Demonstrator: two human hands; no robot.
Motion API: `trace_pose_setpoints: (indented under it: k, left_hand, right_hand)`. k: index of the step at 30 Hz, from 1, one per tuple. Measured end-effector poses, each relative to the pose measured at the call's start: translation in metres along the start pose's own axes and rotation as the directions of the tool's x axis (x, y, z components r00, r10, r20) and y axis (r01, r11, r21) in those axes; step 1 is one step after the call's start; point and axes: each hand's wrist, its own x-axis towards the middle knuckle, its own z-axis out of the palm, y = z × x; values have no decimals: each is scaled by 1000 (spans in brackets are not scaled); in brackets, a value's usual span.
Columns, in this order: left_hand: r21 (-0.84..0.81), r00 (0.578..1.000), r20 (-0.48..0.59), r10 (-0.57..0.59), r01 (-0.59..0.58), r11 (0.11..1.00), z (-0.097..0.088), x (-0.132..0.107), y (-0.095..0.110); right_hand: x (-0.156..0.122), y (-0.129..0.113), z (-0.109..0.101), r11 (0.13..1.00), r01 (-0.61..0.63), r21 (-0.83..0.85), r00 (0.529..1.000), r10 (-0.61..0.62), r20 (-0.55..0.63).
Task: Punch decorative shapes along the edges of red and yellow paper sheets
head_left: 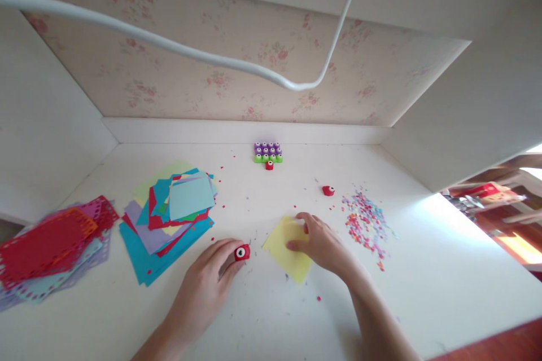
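Note:
Between the thumb and fingers of my left hand (208,275) is a small red craft punch (242,252), its white top marked with a dark heart. My right hand (320,240) is on a square of yellow paper (284,245) just to the right of the punch, with thumb and fingers closed on it. The paper and the fingertips are slightly blurred. A gap of bare table separates the punch from the paper.
Another red punch (328,190) lies beside a heap of confetti (366,220) on the right. Purple and green punches (268,151) stand in rows at the back, with one red punch (269,165) before them. Coloured sheets (192,197) and punched sheets (46,242) are piled left. A white cable (203,56) hangs overhead.

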Motion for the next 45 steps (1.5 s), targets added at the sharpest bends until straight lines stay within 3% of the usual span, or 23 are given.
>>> trace_pose_setpoints:
  k: [8, 10, 13, 16, 25, 32, 45]
  left_hand:
    - [48, 999, -22, 42, -41, 998, 0, 1, 1]
    - [53, 1000, -24, 9, -8, 999, -1, 1, 2]
    - [53, 997, -40, -60, 63, 997, -4, 1, 1]
    - [54, 995, -56, -86, 89, 995, -6, 1, -2]
    - [70, 995, -84, -49, 55, 996, -6, 0, -4]
    - [75, 996, -73, -57, 62, 995, -5, 0, -4]
    - [111, 996, -93, 4, 7, 994, -6, 2, 0]
  right_hand:
    - [6, 10, 0, 971, 16, 238, 995, 8, -100]
    - [7, 8, 5, 908, 72, 413, 996, -43, -79]
    - [6, -2, 17, 737, 178, 652, 984, -139, -112]
    - [4, -15, 29, 656, 201, 727, 979, -139, -146]
    - [2, -21, 39, 690, 320, 649, 945, -185, -269]
    - [-1, -23, 34, 745, 455, 488, 878, -283, -387]
    - [-8, -28, 28, 757, 499, 421, 857, -358, -371]
